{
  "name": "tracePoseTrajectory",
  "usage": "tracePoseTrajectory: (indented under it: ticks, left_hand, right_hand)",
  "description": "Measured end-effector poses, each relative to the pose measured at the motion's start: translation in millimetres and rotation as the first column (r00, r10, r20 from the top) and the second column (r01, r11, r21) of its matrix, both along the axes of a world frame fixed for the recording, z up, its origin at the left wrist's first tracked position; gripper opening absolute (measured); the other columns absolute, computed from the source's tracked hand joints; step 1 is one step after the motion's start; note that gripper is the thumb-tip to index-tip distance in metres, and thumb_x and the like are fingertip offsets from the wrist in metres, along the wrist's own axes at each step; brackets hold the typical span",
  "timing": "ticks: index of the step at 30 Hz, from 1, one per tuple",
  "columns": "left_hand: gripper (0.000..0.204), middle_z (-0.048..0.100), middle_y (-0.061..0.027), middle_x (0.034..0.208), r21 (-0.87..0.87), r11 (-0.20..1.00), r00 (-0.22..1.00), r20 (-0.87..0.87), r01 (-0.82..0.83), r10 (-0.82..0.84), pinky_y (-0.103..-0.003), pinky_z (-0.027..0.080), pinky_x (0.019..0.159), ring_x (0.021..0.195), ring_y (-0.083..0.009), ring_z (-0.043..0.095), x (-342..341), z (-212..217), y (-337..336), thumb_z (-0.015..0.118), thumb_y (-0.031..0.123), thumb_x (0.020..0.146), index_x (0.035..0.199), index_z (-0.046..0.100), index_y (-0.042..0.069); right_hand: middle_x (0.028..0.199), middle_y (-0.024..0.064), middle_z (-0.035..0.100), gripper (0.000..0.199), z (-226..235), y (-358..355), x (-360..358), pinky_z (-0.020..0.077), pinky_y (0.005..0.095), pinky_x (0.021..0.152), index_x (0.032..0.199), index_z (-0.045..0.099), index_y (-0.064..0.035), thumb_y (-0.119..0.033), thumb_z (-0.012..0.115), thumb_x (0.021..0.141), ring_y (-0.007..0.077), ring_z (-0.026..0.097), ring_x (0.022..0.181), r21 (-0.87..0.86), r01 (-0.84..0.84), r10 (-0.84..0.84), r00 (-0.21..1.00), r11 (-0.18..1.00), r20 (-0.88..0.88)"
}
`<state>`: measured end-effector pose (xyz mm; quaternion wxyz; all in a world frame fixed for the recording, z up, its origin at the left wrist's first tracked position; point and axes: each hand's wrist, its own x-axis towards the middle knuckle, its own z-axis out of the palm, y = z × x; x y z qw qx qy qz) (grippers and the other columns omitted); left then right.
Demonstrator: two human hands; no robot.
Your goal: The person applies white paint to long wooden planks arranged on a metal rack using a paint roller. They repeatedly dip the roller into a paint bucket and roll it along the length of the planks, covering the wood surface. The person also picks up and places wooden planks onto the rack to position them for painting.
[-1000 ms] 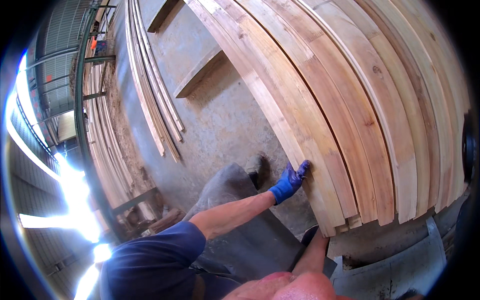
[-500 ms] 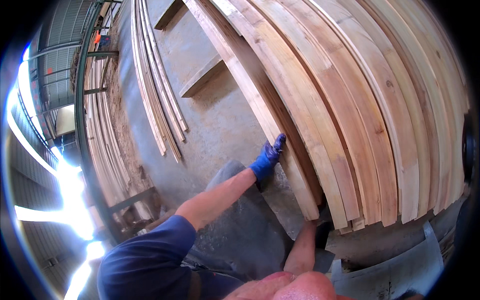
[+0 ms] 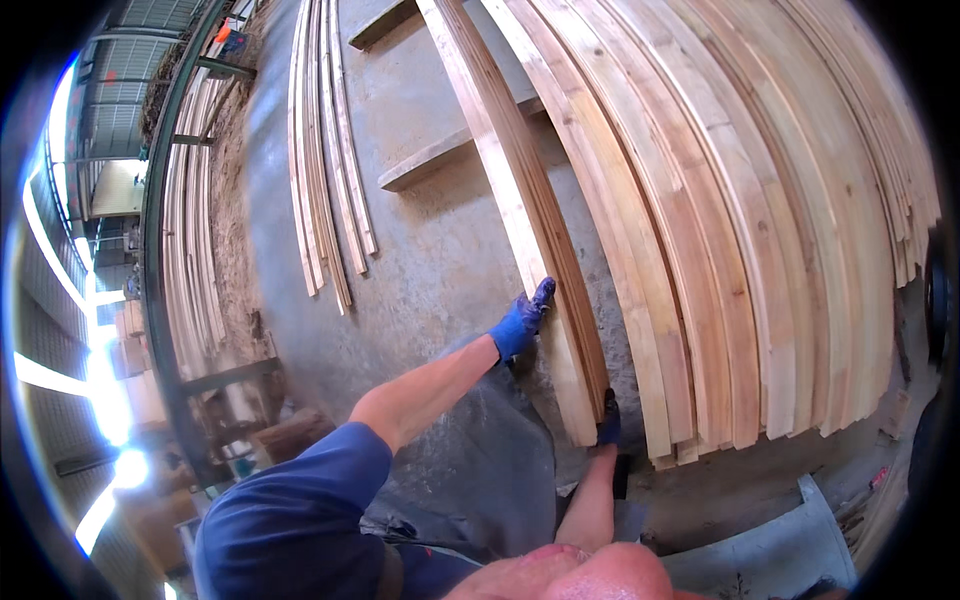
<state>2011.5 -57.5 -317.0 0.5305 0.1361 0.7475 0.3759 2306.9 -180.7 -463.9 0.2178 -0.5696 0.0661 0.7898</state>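
Clearly both gloved hands, left hand (image 3: 522, 322) and right hand (image 3: 607, 424), grip one long plank (image 3: 525, 220), which could slip sideways onto the concrete floor (image 3: 430, 250).

Plank (image 3: 530, 230): pale raw wood, matt, visibly grained, unfinished. Stacked boards (image 3: 760, 230) at 3 o'clock: same bare timber. Left hand (image 3: 520, 320) wears a blue rubber-coated glove, matt. Floor (image 3: 420, 260): grey concrete, rough, stained. Sleeve (image 3: 290, 500): blue cloth.
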Motion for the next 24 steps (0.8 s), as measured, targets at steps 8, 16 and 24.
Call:
tracePoseTrajectory:
  ticks: [8,16,24]
  left_hand:
    - [0.054,0.066,-0.0076,0.113,-0.142,0.916,0.729,0.565,-0.376,0.387,-0.033,0.049,0.091,0.096,-0.0217,0.063,-29.8,90.8,-46.8,0.040,0.053,0.100,0.125,0.057,0.008]
    - [0.051,0.068,-0.0080,0.115,-0.187,0.890,0.540,0.737,-0.417,0.408,-0.036,0.053,0.087,0.096,-0.0224,0.065,-39.6,126.8,-120.8,0.037,0.051,0.101,0.125,0.058,0.012]
    - [0.055,0.067,-0.0096,0.117,-0.048,0.887,0.625,0.692,-0.459,0.361,-0.036,0.051,0.091,0.101,-0.0235,0.064,-159.1,222.8,-270.5,0.038,0.055,0.099,0.126,0.060,0.011]
  right_hand:
    - [0.110,0.0109,0.069,0.057,136.5,4.8,-16.7,0.0554,0.0385,0.077,0.125,0.061,-0.0028,-0.051,0.057,0.095,0.0221,0.067,0.091,0.095,-0.152,0.135,0.978,0.984,0.160]
    - [0.116,0.0127,0.067,0.053,311.3,-54.0,-70.2,0.0569,0.0398,0.083,0.129,0.058,-0.0042,-0.047,0.054,0.097,0.0243,0.068,0.097,0.298,-0.127,0.156,0.985,0.946,-0.075]
    - [0.107,0.0074,0.068,0.045,353.2,-145.9,-179.9,0.0557,0.0378,0.074,0.126,0.056,-0.0041,-0.040,0.048,0.101,0.0218,0.068,0.085,0.259,-0.904,0.930,0.363,0.339,0.049]
